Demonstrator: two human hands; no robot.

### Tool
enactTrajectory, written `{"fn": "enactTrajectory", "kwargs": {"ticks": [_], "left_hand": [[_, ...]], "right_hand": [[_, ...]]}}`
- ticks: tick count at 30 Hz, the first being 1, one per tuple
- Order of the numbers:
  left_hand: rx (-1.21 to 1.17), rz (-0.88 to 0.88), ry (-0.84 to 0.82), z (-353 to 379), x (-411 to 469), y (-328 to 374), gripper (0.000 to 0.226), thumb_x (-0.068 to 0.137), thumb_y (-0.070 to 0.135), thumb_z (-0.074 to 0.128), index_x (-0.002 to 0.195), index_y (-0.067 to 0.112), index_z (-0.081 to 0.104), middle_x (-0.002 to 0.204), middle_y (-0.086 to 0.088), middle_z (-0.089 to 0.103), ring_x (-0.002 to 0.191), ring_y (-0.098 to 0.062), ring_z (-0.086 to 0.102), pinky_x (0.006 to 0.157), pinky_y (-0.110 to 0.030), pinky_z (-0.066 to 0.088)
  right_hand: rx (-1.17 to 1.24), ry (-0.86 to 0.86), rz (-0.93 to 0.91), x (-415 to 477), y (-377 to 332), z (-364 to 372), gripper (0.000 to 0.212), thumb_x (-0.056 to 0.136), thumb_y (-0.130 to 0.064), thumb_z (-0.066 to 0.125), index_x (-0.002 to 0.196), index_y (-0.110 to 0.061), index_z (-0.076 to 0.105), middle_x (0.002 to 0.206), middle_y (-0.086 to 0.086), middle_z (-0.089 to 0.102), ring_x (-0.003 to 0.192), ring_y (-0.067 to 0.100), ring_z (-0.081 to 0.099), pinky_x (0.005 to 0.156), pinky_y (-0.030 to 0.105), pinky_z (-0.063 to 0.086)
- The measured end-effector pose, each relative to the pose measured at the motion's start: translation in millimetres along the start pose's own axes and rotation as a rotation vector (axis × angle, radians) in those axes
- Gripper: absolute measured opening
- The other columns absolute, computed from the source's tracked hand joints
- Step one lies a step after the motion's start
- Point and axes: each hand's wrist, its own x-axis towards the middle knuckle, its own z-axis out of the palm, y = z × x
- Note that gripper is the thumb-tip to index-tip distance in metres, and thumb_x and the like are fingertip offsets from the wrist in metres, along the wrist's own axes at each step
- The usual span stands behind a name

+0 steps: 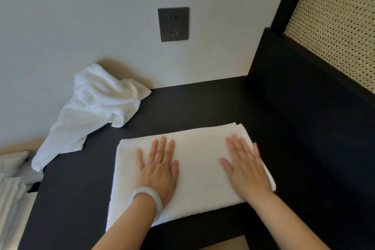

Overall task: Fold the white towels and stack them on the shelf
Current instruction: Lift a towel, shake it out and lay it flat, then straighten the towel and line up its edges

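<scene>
Fingers (162, 146) of both hands lie straight and slightly spread and grip nothing. The left hand (160, 170) and the right hand (245, 168) press palm-down on the folded white terry towel (198, 168), which lies flat on the matte black bench (192, 103) near its front edge.

The step in hand looks like flattening the fold. To do it well, the palms should probably sweep outward from the middle toward the short ends, pushing out air and ripples. Even weight would stop the layers sliding on each other. At the far right corner the layer edges sit slightly offset, and squaring them before the next fold would likely keep the stack neat.

A second, crumpled white towel (97, 103) lies well apart at the back left, against the pale wall (81, 16). It trails toward the bench's left edge and is not yet folded.
</scene>
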Motion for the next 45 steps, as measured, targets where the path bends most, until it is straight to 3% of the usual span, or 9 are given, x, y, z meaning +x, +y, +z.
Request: {"fn": "enactTrajectory", "kwargs": {"ticks": [3, 8, 13, 16, 21, 28, 36, 41, 45], "left_hand": [[-0.005, -0.003, -0.013, -4, 1, 3, 0.057, 0.09, 0.051, -0.01, 0.14, 0.04, -0.034, 0.156, 0.012, -0.03, 0.138, -0.008, -0.035, 0.112, -0.048, -0.026], [-0.04, -0.055, -0.008, -15, -13, 17, 0.057, 0.095, 0.044, -0.008, 0.147, 0.029, -0.025, 0.157, 0.004, -0.03, 0.136, -0.014, -0.039, 0.108, -0.047, -0.031], [0.0, -0.044, 0.047, -7, -50, 4, 0.064, 0.091, 0.048, -0.006, 0.153, 0.033, -0.013, 0.161, 0.001, -0.021, 0.146, -0.022, -0.025, 0.113, -0.053, -0.022], [0.095, -0.17, 0.006, -13, -62, -36, 0.062, 0.085, 0.052, -0.021, 0.143, 0.035, -0.036, 0.153, 0.005, -0.039, 0.143, -0.019, -0.033, 0.114, -0.056, -0.021], [0.127, -0.502, 0.023, -39, -67, -76, 0.069, 0.093, 0.049, -0.015, 0.155, 0.02, -0.011, 0.162, -0.006, -0.018, 0.149, -0.027, -0.018, 0.121, -0.052, -0.007], [0.036, 0.108, -0.079, -30, -7, -15, 0.06, 0.101, 0.051, 0.007, 0.155, 0.031, -0.011, 0.16, 0.005, -0.024, 0.147, -0.017, -0.026, 0.114, -0.045, -0.024], [0.054, -0.499, -0.037, -45, 9, -82, 0.063, 0.101, 0.046, 0.003, 0.155, 0.014, -0.011, 0.163, -0.007, -0.015, 0.15, -0.025, -0.015, 0.121, -0.05, -0.006], [-0.002, 0.015, 0.043, -19, -13, -2, 0.062, 0.093, 0.053, -0.01, 0.15, 0.033, -0.019, 0.157, 0.005, -0.03, 0.147, -0.021, -0.026, 0.112, -0.048, -0.027], [0.071, -0.128, -0.062, -12, -15, -16, 0.062, 0.086, 0.058, -0.013, 0.14, 0.04, -0.037, 0.152, 0.009, -0.039, 0.144, -0.02, -0.033, 0.113, -0.056, -0.021]], "right_hand": [[-0.043, 0.067, 0.072, 10, -7, -13, 0.071, 0.095, -0.055, 0.0, 0.155, -0.021, -0.013, 0.166, -0.001, -0.012, 0.151, 0.019, -0.019, 0.12, 0.045, -0.018], [0.082, 0.048, -0.285, 21, -99, 8, 0.059, 0.104, -0.037, 0.014, 0.159, -0.024, -0.003, 0.167, 0.0, -0.01, 0.152, 0.015, -0.016, 0.12, 0.038, -0.019], [-0.031, 0.027, -0.252, 26, -97, 21, 0.073, 0.093, -0.06, -0.008, 0.159, -0.03, -0.003, 0.167, 0.001, -0.007, 0.153, 0.018, -0.012, 0.12, 0.041, -0.019], [-0.046, 0.003, -0.255, 28, -96, 22, 0.078, 0.087, -0.067, -0.015, 0.157, -0.034, -0.011, 0.167, 0.001, -0.011, 0.153, 0.02, -0.014, 0.121, 0.044, -0.017], [-0.025, -0.009, -0.23, 26, -98, 21, 0.078, 0.084, -0.068, -0.018, 0.155, -0.035, -0.018, 0.166, -0.001, -0.016, 0.151, 0.018, -0.019, 0.121, 0.044, -0.016], [0.017, -0.021, -0.238, 27, -98, 18, 0.077, 0.081, -0.067, -0.016, 0.151, -0.036, -0.021, 0.166, -0.004, -0.017, 0.149, 0.013, -0.023, 0.121, 0.042, -0.017], [0.01, -0.019, -0.23, 29, -98, 25, 0.066, 0.085, -0.067, -0.018, 0.143, -0.038, -0.033, 0.164, -0.005, -0.021, 0.14, 0.008, -0.037, 0.115, 0.037, -0.029], [0.02, -0.003, -0.237, 28, -97, 26, 0.067, 0.087, -0.066, -0.017, 0.147, -0.038, -0.027, 0.159, -0.008, -0.028, 0.14, 0.008, -0.038, 0.113, 0.037, -0.031], [0.017, -0.011, -0.291, 32, -73, 21, 0.063, 0.091, -0.064, -0.008, 0.146, -0.039, -0.026, 0.156, -0.014, -0.028, 0.139, 0.002, -0.036, 0.115, 0.032, -0.028]]}}
